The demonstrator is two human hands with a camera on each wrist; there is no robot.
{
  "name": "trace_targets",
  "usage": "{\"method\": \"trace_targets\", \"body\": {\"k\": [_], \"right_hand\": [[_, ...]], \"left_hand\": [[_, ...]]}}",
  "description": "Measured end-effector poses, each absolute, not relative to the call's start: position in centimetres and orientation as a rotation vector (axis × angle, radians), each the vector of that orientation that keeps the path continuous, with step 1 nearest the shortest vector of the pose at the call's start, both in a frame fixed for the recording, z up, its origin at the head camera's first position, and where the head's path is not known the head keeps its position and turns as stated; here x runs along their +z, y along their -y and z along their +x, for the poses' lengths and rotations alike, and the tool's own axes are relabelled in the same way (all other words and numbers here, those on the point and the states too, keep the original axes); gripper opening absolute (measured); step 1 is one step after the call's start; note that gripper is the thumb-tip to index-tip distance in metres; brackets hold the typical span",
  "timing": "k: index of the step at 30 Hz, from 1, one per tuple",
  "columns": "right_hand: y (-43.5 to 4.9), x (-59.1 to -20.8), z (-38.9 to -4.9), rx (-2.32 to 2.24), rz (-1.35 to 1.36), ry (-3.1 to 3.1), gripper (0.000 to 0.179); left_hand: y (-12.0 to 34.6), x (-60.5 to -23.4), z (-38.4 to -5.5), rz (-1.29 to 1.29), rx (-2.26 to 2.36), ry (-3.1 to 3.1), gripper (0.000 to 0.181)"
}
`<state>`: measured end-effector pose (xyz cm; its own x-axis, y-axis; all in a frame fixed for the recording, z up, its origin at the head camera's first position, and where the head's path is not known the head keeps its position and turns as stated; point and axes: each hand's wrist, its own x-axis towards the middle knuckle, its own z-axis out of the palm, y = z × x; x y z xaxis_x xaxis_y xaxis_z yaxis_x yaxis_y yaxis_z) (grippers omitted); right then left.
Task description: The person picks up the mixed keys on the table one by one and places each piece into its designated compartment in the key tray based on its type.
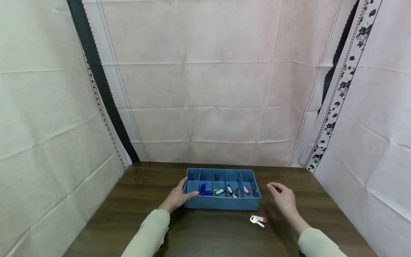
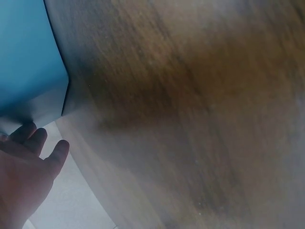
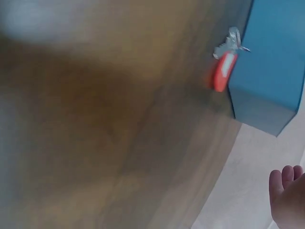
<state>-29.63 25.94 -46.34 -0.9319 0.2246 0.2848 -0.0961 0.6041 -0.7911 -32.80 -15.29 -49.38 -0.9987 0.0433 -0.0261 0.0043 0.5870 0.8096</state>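
A blue divided box point(image 1: 221, 204) sits on the table, its several compartments in a row. My left hand point(image 1: 176, 197) touches its left end, thumb by the front rim and fingers along the side; the left wrist view shows those fingers point(image 2: 58, 155) fairly straight. To the right of the box my right hand point(image 1: 284, 198) hovers, loosely curled and holding nothing visible. A red key tag point(image 1: 261, 218) with a silver key point(image 1: 257, 221) lies before the box's front right corner. Inside are blue tags point(image 1: 205, 191), a green tag point(image 1: 219, 192), a black tag point(image 1: 229, 189) with keys, and a red tag point(image 1: 247, 190).
The brown wooden table point(image 1: 205, 235) carries the box near its far edge. Pale cloth hangs behind point(image 1: 218, 89) and on both sides. Beyond the table edge, the right wrist view shows a pale surface point(image 3: 238, 176).
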Motion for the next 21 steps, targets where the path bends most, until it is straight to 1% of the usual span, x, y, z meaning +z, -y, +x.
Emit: {"method": "trace_targets", "body": {"k": [5, 8, 15, 21], "right_hand": [[-26.1, -46.9, -28.4, 1.208, -0.075, 2.506, 0.042], [-26.0, -47.3, -27.6, 1.194, -0.055, 2.512, 0.034], [-25.4, -48.4, -26.0, 1.170, -0.007, 2.527, 0.024], [-24.9, -49.6, -25.2, 1.173, 0.043, 2.525, 0.019]], "left_hand": [[15.5, -49.4, -32.8, 0.044, 1.391, -2.766, 0.105], [15.5, -49.6, -32.8, 0.048, 1.397, -2.763, 0.109], [15.3, -49.6, -32.9, 0.059, 1.409, -2.759, 0.101], [15.2, -49.4, -32.9, 0.049, 1.410, -2.759, 0.102]]}}
